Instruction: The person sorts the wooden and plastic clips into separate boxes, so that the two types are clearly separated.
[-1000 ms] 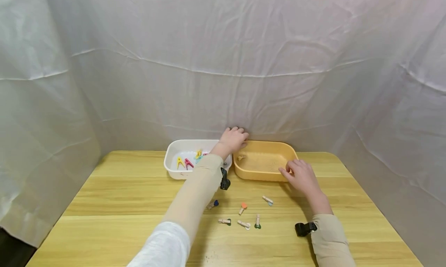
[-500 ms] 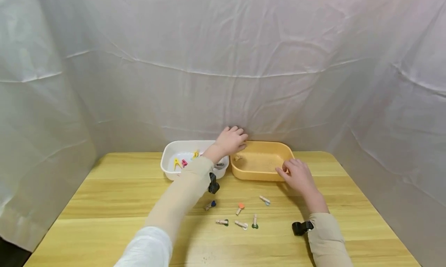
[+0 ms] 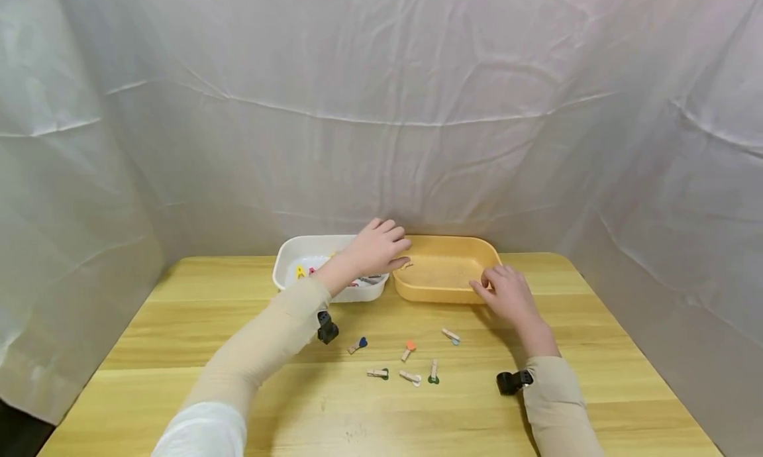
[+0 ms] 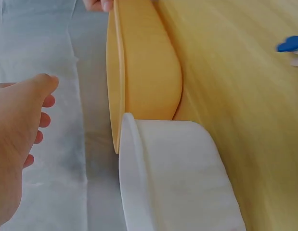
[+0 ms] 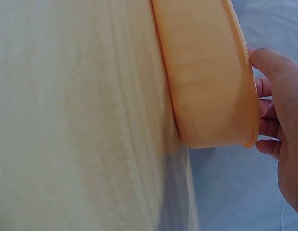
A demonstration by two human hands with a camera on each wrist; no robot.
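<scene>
Just now the left hand (image 3: 374,248) hovers with relaxed, spread fingers over the seam where the white tub (image 3: 286,271) meets the orange tub (image 3: 444,290), holding nothing; the left wrist view shows its palm clear of both rims. The right hand (image 3: 505,291) rests at the near right corner of the orange tub, its fingers curled over the rim (the right wrist view shows fingertips touching the rim's edge). Both tubs sit side by side, touching, at the far edge of the tabletop (image 3: 179,351), against a white cloth backdrop (image 3: 381,112). Inside the white tub lie coloured clips (image 3: 301,271), partly hidden by the left forearm. Near the person, small wooden clothespins are scattered on the tabletop: a blue-tipped one (image 3: 357,345), an orange-tipped one (image 3: 408,350), a pale one (image 3: 450,336), and three more (image 3: 409,376) in a loose row nearer still.
</scene>
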